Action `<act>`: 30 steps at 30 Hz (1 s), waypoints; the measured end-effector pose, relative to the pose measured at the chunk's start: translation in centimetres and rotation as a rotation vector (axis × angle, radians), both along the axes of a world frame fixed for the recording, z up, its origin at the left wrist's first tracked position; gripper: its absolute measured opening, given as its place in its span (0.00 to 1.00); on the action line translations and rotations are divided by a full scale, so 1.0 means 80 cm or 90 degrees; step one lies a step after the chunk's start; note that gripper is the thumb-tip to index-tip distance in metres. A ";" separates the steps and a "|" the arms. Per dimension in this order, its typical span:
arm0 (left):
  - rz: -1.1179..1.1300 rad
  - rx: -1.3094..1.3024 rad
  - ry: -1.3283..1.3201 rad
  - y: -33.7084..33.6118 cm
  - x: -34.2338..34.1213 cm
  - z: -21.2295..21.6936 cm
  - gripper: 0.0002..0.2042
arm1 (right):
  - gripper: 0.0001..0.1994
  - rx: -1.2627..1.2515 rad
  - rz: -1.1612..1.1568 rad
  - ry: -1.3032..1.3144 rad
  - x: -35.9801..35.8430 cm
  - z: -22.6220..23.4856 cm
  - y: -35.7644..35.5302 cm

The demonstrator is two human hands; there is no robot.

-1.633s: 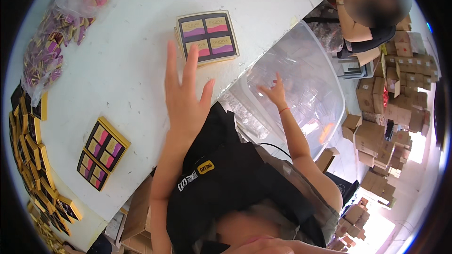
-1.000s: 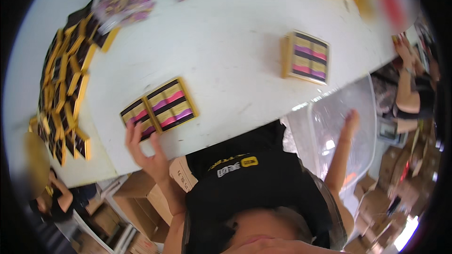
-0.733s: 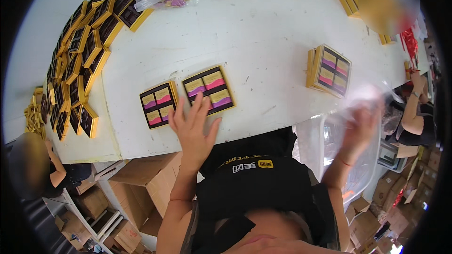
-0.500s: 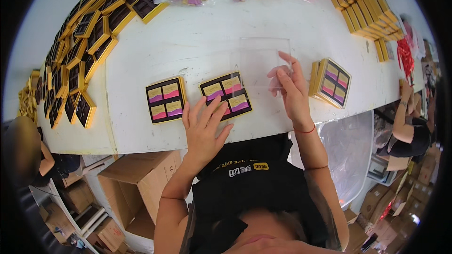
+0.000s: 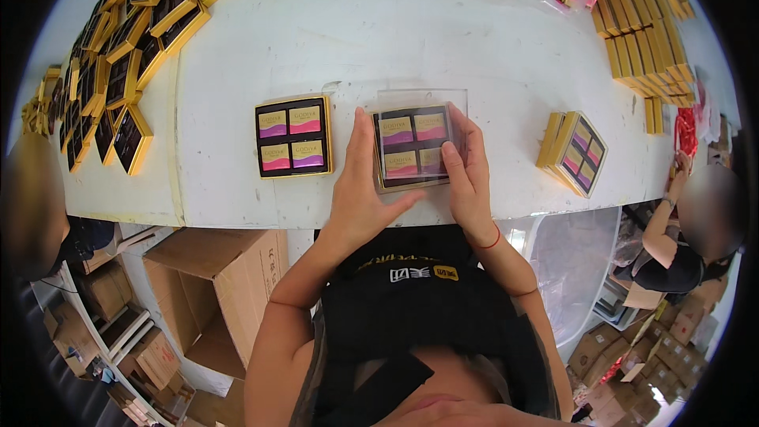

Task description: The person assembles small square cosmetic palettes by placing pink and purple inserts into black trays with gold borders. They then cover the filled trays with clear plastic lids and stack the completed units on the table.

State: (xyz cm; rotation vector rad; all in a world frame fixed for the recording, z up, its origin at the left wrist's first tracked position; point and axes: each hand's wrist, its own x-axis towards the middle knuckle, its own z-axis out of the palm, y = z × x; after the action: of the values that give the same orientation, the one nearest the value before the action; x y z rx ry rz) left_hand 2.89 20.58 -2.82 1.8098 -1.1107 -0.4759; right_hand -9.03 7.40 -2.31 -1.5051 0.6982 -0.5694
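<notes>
Since I last looked, the clear lid point(image 5: 421, 133) has come left over the middle filled box point(image 5: 398, 144) on the white table point(image 5: 490, 47) | right hand point(image 5: 472, 182): pinching lid | left hand point(image 5: 360, 192): spread at box's left side | covering seems begun, seating unclear.
</notes>
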 end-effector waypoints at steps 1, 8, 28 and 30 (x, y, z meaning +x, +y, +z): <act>-0.005 0.013 -0.001 0.001 0.004 0.000 0.59 | 0.24 -0.006 0.003 0.001 0.000 0.002 0.001; 0.001 0.012 -0.140 -0.002 0.017 0.004 0.52 | 0.24 0.186 -0.037 -0.066 -0.002 0.009 -0.017; -0.134 -0.228 0.162 0.001 0.017 0.040 0.70 | 0.20 0.570 0.185 -0.193 -0.016 0.053 0.005; -0.107 -0.217 0.066 0.010 0.018 0.052 0.70 | 0.20 0.795 0.380 -0.181 -0.007 0.052 0.019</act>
State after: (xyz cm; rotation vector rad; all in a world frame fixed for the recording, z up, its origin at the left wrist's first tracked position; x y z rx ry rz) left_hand 4.34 21.42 1.31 1.3889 -1.1969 -0.4428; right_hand -9.62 8.96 1.83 -0.3750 0.2251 0.1508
